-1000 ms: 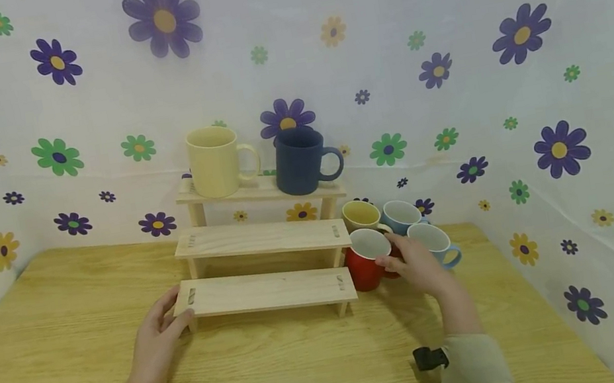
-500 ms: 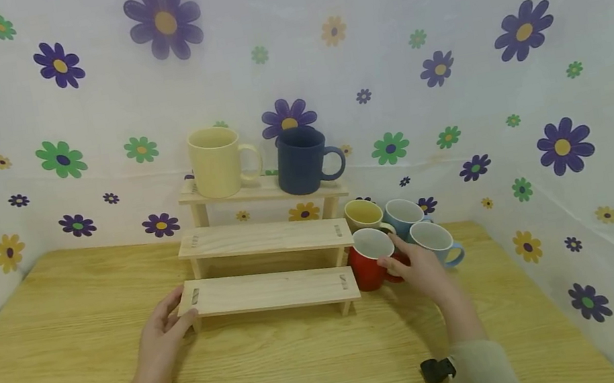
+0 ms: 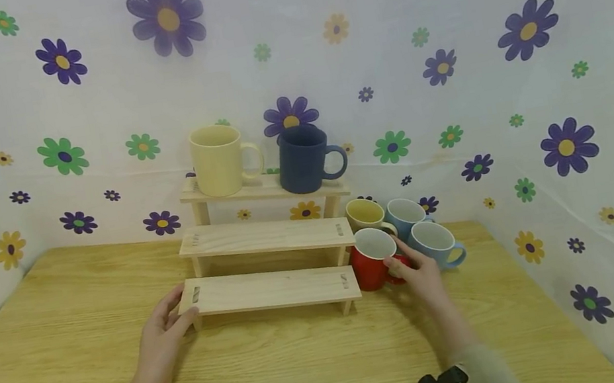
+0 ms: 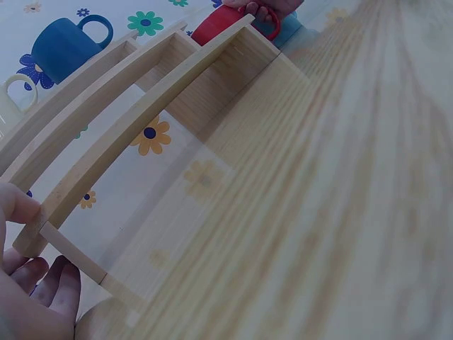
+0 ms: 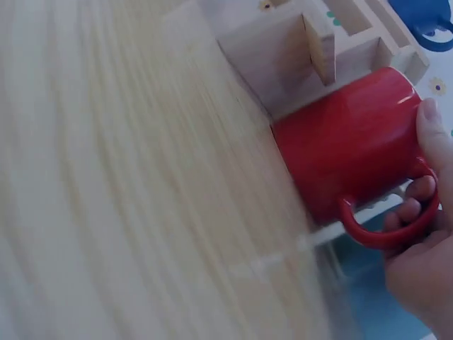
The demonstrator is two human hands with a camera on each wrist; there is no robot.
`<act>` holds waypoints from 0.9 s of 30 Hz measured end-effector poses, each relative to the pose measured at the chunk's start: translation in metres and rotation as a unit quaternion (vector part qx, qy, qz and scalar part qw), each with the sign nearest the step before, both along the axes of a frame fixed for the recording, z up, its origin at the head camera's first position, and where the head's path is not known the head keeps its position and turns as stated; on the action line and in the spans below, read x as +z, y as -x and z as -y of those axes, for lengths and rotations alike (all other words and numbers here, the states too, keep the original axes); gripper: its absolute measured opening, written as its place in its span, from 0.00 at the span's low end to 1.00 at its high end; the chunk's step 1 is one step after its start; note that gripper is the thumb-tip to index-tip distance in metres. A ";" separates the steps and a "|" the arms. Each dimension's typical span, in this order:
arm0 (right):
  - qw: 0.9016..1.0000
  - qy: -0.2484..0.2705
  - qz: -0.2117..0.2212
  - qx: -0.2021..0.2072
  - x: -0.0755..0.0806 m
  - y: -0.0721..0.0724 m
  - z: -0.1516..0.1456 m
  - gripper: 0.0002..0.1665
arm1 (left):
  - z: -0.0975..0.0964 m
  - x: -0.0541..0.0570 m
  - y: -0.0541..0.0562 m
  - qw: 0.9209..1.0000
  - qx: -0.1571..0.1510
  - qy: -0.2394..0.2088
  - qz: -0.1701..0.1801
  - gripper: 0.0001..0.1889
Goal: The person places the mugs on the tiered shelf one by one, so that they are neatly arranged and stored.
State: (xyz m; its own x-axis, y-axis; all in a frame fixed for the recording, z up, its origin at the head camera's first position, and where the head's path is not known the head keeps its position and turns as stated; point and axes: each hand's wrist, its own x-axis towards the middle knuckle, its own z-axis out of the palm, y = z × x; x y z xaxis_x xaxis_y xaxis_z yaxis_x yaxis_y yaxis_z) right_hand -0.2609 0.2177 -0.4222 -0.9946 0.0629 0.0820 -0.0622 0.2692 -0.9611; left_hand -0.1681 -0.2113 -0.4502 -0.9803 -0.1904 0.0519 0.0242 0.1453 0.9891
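A three-step wooden shelf rack [image 3: 274,288] stands on the table. My left hand [image 3: 163,331] grips the left end of its lowest board, thumb on the near edge and fingers behind; the left wrist view shows fingertips below the board. At the rack's right side, a red mug [image 3: 369,270] with a white inside stands upright. My right hand [image 3: 418,271] holds it by the handle, the thumb at the rim and the fingers through the loop, as the right wrist view shows. On the top board sit a pale yellow mug [image 3: 216,165] and a dark blue mug [image 3: 303,164].
Behind the red mug stand a yellow mug [image 3: 364,212] and a light blue mug [image 3: 405,216]; another light blue mug [image 3: 435,245] is just right of my right hand. A flowered cloth [image 3: 507,86] hangs behind and beside the wooden table [image 3: 287,369].
My right hand has turned and shifted slightly at the red mug, so more of the handle shows. The left hand keeps its grip on the board. The head view has shifted a little.
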 end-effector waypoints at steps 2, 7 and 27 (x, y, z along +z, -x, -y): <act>0.998 0.063 0.002 -0.019 -0.005 0.000 0.006 0.35 | 0.000 0.002 0.000 1.000 0.000 -0.001 0.001 0.33; 0.993 0.102 -0.014 -0.055 -0.011 -0.001 0.013 0.35 | 0.002 0.003 0.001 1.000 -0.003 -0.008 0.005 0.33; 0.974 0.195 -0.042 -0.109 -0.013 -0.003 0.016 0.31 | 0.003 0.000 0.002 1.000 -0.011 -0.012 -0.001 0.33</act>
